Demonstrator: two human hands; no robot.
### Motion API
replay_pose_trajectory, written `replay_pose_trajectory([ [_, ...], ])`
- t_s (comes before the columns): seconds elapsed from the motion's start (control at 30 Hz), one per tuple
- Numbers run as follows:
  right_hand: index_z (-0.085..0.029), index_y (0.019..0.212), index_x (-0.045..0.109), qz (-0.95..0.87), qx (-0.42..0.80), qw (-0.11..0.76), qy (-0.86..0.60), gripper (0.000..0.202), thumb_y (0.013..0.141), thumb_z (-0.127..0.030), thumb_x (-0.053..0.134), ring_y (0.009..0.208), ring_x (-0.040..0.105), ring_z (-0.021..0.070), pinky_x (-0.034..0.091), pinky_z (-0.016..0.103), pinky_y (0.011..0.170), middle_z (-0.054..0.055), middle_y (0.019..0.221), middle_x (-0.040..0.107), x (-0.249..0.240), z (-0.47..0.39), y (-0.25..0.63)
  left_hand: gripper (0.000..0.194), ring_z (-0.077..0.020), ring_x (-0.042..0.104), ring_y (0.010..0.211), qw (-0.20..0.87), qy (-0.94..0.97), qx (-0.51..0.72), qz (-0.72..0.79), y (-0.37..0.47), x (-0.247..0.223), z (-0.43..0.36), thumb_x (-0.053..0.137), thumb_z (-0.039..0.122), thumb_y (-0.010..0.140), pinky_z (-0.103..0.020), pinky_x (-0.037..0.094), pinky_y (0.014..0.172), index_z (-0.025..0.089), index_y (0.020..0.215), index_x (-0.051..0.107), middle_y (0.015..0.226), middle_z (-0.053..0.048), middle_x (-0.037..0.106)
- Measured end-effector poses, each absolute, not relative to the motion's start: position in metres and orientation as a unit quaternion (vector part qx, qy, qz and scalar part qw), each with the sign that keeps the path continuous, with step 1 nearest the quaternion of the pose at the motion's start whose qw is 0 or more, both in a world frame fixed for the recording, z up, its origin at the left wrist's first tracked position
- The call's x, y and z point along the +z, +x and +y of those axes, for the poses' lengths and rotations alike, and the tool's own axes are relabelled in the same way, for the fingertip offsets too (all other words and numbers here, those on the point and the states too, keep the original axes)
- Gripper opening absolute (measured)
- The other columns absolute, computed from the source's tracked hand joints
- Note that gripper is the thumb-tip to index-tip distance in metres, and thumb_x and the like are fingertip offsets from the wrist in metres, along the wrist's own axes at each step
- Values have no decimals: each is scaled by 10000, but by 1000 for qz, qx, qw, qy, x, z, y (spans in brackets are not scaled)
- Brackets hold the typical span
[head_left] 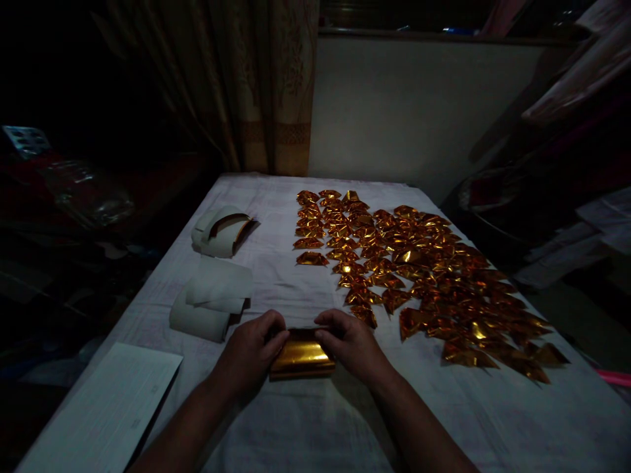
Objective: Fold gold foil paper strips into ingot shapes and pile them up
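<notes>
Between my hands is a sheet of gold foil paper [303, 358], curled into a half-tube with its shiny side facing me. My left hand [259, 341] pinches its upper left corner between thumb and fingers. At the upper right corner, my right hand [348, 341] grips the sheet the same way. The paper's lower edge hangs close to the cloth; I cannot tell whether it touches. To the right lie many folded gold foil ingots [409, 256], in columns at the back and more crowded towards the front right.
Curled pale sheets [221, 286] lie left of my hands, with another curled stack [221, 233] behind them. A flat white board or box [106, 407] sits at the near left edge. White cloth [276, 289] covers the table; a patterned curtain [266, 85] hangs beyond it.
</notes>
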State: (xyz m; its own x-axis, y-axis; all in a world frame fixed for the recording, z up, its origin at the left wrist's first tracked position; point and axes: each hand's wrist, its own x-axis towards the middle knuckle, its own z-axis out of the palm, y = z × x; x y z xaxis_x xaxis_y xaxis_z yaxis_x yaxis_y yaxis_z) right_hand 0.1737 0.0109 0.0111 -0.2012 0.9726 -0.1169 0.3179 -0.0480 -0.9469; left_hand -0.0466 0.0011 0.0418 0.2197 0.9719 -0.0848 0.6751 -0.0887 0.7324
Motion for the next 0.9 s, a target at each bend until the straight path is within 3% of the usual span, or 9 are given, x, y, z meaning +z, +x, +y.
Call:
replay_pose_trajectory([
  [0.23, -226, 883, 723, -632, 388, 360, -567, 202, 828, -330, 559, 777, 693, 198, 541, 306, 724, 32, 825, 754, 13, 13, 172, 127, -195, 673, 778, 317, 687, 225, 614, -42, 43, 4, 550, 330, 860, -279, 449, 702, 250, 924, 625, 821, 6, 721],
  [0.4, -240, 878, 742, -653, 356, 355, -566, 208, 828, -312, 553, 783, 704, 201, 552, 319, 773, 28, 837, 764, 13, 13, 171, 170, -204, 688, 827, 318, 692, 224, 608, -42, 42, 6, 520, 345, 883, -285, 454, 725, 249, 924, 654, 862, -3, 740],
  [0.9, -245, 894, 744, -652, 299, 366, -593, 180, 826, -309, 590, 770, 708, 205, 551, 317, 755, 35, 847, 770, 9, 15, 165, 188, -200, 671, 833, 281, 720, 230, 592, -41, 41, 6, 477, 268, 910, -304, 485, 781, 240, 929, 662, 882, -9, 736],
])
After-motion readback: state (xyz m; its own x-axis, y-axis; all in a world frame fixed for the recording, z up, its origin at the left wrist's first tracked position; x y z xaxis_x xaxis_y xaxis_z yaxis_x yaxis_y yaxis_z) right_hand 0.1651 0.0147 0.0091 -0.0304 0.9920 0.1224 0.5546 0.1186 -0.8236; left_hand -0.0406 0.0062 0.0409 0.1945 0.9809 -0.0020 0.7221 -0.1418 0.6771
